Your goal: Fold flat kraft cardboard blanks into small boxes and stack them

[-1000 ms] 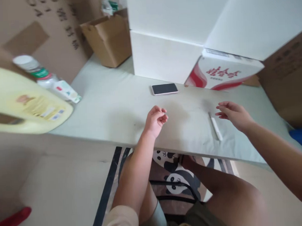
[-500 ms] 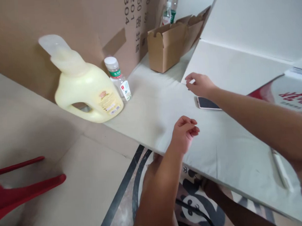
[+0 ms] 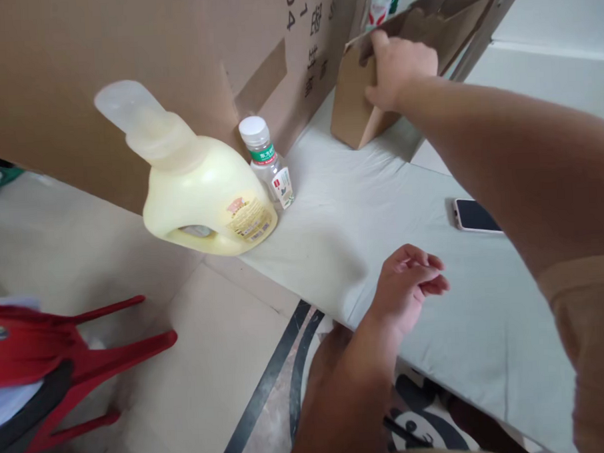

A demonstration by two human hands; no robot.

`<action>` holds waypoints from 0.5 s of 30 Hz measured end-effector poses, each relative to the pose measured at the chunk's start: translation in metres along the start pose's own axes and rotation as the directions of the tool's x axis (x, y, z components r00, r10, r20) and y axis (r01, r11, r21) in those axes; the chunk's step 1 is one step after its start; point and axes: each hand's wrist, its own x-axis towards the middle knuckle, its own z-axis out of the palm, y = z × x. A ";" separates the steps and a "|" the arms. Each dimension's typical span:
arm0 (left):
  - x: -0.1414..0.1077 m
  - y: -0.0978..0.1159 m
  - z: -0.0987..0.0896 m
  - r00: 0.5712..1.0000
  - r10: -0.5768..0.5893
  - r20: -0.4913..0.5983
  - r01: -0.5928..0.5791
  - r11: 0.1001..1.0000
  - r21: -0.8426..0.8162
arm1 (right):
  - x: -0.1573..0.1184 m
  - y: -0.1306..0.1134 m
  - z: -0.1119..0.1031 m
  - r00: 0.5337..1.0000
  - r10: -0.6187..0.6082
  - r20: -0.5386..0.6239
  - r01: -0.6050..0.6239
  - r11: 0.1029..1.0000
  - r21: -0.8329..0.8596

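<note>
My right hand [image 3: 404, 68] reaches to the back of the table and grips the near side of a small open cardboard box [image 3: 352, 97], fingers over its top edge. A clear bottle [image 3: 380, 6] with a red and white label shows behind the box's rim. My left hand [image 3: 409, 285] hovers over the front of the table, loosely curled, with nothing in it. Left of my hands stand a big pale-yellow detergent jug [image 3: 205, 184] and a small clear plastic bottle [image 3: 266, 161] with a white cap, close together.
A phone [image 3: 474, 215] lies on the cloth-covered table [image 3: 465, 299], partly behind my right forearm. A large printed cardboard carton [image 3: 184, 51] rises at the back left. On the floor to the left is a red plastic stool [image 3: 107, 358].
My right hand has moved from above the phone to the small cardboard box and taken hold of its side. The left hand stays loosely curled. The view has shifted left.
</note>
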 end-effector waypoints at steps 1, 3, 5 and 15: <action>0.000 -0.001 -0.001 1.000 0.011 0.002 -0.011 1.000 0.018 | -0.008 0.000 0.000 1.000 -0.013 0.014 0.014 1.000 -0.024; -0.001 -0.001 -0.003 0.995 0.083 -0.049 -0.079 0.993 0.084 | -0.031 -0.001 -0.002 0.998 -0.058 0.033 0.060 0.997 -0.057; -0.002 0.001 -0.007 0.936 0.280 -0.214 -0.233 0.948 0.218 | -0.065 0.004 -0.007 0.992 -0.129 0.005 0.129 0.990 -0.060; -0.007 0.005 -0.026 0.462 0.868 -0.184 -0.647 0.471 0.600 | -0.389 0.152 -0.069 0.943 0.015 -0.331 0.092 0.948 0.306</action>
